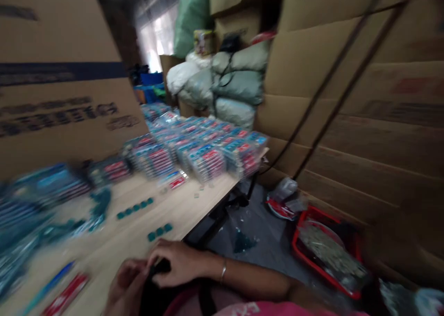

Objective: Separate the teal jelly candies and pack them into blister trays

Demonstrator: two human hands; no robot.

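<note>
At the front edge of the table, my left hand [126,283] and my right hand [178,263] meet with their fingertips pinched together. Whatever lies between the fingers is too small or too blurred to make out. Just beyond my right hand, three dark green small pieces [159,232] lie in a short row. Farther back sits a longer row of several similar green pieces [135,208]. To the left of my hands are a blue pen-like stick [52,286] and a red and white strip [65,295], both blurred.
Stacked clear packs with red labels [208,161] fill the far side of the wooden table [114,242]. Crumpled teal plastic [99,209] lies at left by a large carton [62,89]. A red tray [298,242] of small pieces stands on the floor right, beside tall cartons [364,122].
</note>
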